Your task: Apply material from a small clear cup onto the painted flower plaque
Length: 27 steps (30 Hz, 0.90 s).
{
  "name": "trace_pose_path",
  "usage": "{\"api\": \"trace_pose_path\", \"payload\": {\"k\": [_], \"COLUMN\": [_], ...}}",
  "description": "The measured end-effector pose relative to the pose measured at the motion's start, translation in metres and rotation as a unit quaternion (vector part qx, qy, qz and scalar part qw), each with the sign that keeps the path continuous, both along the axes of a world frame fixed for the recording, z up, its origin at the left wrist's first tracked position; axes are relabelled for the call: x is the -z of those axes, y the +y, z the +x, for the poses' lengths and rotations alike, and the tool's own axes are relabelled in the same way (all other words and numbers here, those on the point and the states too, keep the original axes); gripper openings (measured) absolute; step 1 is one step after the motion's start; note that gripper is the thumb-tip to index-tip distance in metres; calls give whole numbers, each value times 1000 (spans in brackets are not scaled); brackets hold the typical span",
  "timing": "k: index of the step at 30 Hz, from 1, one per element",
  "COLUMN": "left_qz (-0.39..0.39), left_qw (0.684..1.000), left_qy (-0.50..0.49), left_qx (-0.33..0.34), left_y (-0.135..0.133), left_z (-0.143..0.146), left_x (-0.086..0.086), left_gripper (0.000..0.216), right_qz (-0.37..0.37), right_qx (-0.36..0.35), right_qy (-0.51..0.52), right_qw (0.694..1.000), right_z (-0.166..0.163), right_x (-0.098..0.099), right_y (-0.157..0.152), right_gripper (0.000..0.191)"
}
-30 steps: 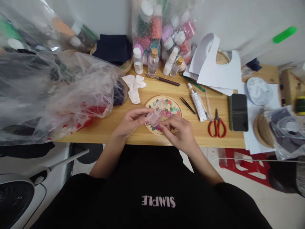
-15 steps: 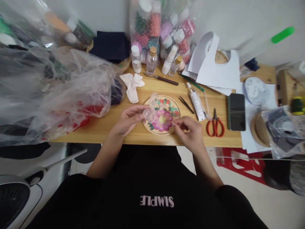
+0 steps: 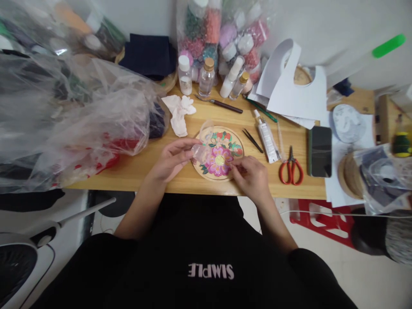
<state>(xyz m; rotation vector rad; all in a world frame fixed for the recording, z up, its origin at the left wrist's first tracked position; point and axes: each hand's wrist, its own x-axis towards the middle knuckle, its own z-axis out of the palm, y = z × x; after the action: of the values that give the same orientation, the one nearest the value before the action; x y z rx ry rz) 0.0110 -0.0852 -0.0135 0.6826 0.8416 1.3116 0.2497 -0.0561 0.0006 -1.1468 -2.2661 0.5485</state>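
Note:
A round wooden plaque with a pink flower, green leaves and red fruit lies near the table's front edge. My left hand pinches a small clear plastic bag over the plaque's left side. Another see-through piece shows at the plaque's upper left rim; I cannot tell whether it is part of the same bag. My right hand has its thumb and fingertips pressed together at the right edge of the pink flower. Whatever may be between those fingertips is too small to make out.
Right of the plaque are black tweezers, a white glue tube, red-handled pliers and a phone. Behind it lie crumpled tissue, a dark-handled tool and several small bottles. Plastic sheeting covers the left.
My right hand has shifted slightly left, its fingertips closer over the flower's edge. My left hand still holds the plastic bag in nearly the same place. The camera view has shifted a little.

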Motion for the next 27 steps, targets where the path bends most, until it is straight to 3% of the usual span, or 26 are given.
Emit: {"api": "trace_pose_path", "payload": {"k": [9,15,20,27], "left_qz": [2,16,4,11], "left_qw": [1000,1000,1000,999], "left_qy": [-7,-13,13,50], "left_qx": [4,13,6,11], "left_y": [0,1,1,-2], "left_z": [-1,0,1,1], "left_x": [1,2,1,-1], "left_gripper": [27,27,29,26], "right_qz": [0,10,38,81], "right_qx": [3,1,-51,-85], "right_qy": [6,22,99,79], "right_qw": [1000,1000,993,990], "right_z": [0,0,-18,-41], "right_x": [-4,-25,-40,-34], "right_y": [-1,-5,-8,1], "right_gripper": [10,12,10,13]}}
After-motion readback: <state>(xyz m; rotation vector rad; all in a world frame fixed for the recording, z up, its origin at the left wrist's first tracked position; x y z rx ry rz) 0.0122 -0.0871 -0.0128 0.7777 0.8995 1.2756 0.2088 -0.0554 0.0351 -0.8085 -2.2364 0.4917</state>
